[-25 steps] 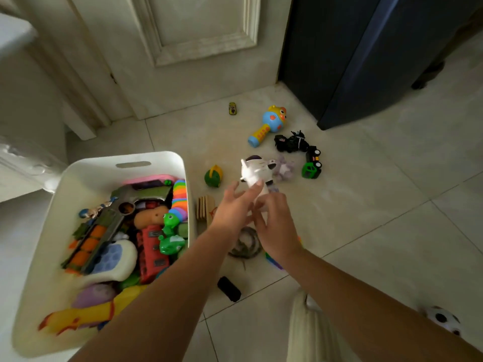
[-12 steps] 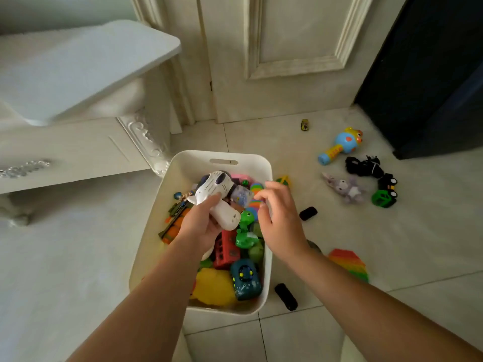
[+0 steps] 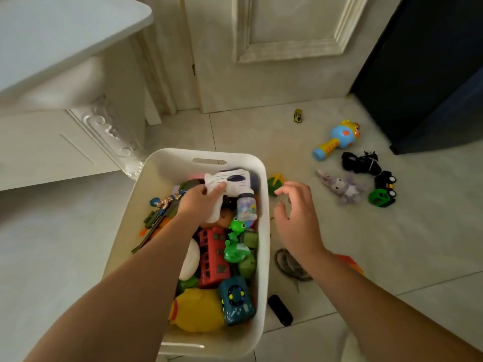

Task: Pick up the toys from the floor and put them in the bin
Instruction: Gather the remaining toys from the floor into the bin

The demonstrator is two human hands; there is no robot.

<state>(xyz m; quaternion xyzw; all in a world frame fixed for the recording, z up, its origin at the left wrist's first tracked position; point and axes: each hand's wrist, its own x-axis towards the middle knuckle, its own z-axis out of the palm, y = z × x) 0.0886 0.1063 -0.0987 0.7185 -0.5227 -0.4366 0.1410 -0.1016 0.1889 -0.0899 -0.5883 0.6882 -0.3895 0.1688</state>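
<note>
The left hand (image 3: 201, 198) grips a white plastic toy gun (image 3: 230, 182) over the crowded white plastic bin (image 3: 264, 231); the right hand (image 3: 295, 218) hovers open. Best lowered flat onto the pile before letting go.

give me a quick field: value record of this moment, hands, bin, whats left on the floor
left hand: gripping the white toy gun over the bin
right hand: open, empty, over the floor right of the bin
bin: white, nearly full of toys
on floor: blue and yellow rattle, grey plush bunny, black toy, green and black truck, green ball, small yellow car
task state: gun not yet released
</note>
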